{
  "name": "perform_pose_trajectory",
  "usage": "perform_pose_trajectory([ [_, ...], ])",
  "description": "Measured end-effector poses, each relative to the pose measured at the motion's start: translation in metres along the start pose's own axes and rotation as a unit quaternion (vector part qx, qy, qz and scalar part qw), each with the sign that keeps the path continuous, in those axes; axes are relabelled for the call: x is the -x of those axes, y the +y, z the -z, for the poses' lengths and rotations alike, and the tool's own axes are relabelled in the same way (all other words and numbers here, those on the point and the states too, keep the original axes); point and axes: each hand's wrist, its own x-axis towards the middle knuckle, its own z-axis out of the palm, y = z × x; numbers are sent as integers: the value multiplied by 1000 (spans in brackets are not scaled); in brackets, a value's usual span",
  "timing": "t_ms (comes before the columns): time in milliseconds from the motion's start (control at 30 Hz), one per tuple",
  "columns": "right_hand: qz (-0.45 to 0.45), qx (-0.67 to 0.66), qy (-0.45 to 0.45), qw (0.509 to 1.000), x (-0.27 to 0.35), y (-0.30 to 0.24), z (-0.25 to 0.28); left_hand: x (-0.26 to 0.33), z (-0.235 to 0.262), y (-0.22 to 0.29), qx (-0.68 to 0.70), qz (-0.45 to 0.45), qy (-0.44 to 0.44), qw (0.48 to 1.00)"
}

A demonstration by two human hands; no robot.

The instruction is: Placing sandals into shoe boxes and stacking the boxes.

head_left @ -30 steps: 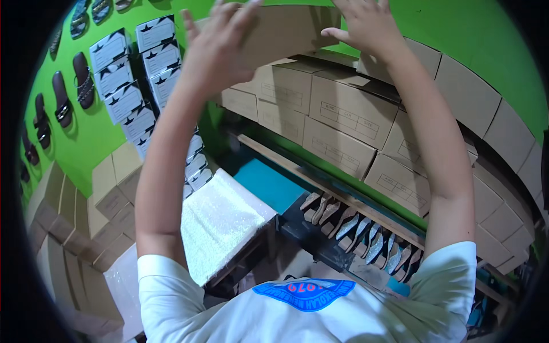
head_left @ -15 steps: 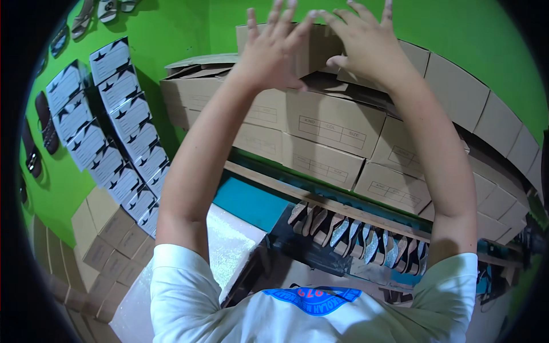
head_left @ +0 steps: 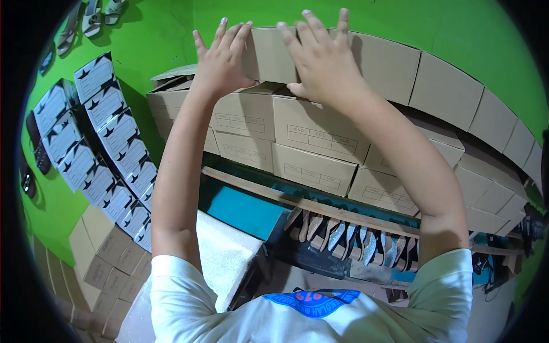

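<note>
A plain brown cardboard box (head_left: pixel 270 55) stands at the left end of the top row against the green wall. My left hand (head_left: pixel 222 64) is at this box's left edge, its fingers spread and pointing up. My right hand (head_left: pixel 321 67) lies over the front near the box's right side, fingers stretched and apart. Neither hand is wrapped round anything; whether the palms press on the cardboard I cannot tell. Under them run stacked brown boxes with printed label grids, such as the front box (head_left: pixel 320 128).
White boxes with black stars (head_left: pixel 119 134) form two tall stacks at left. Sandals (head_left: pixel 94 22) hang on the wall. Below the boxes is a wooden rail (head_left: pixel 309 201) above a row of wedge sandals (head_left: pixel 354 240). A glittery white surface (head_left: pixel 226 246) lies at lower left, near more brown boxes (head_left: pixel 108 251).
Both hands have moved left and slightly down. My left hand has gone from in front of the top box to its left edge. The view has shifted slightly.
</note>
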Motion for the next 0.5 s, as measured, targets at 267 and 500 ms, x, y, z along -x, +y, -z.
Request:
perform_pose_trajectory([
  [267, -72, 2, 99, 992, 17, 23, -36, -15, -3, 24, 33, -26, 26, 999],
  [500, -91, -48, 136, 985, 25, 35, -49, -12, -9, 24, 60, -30, 38, 997],
])
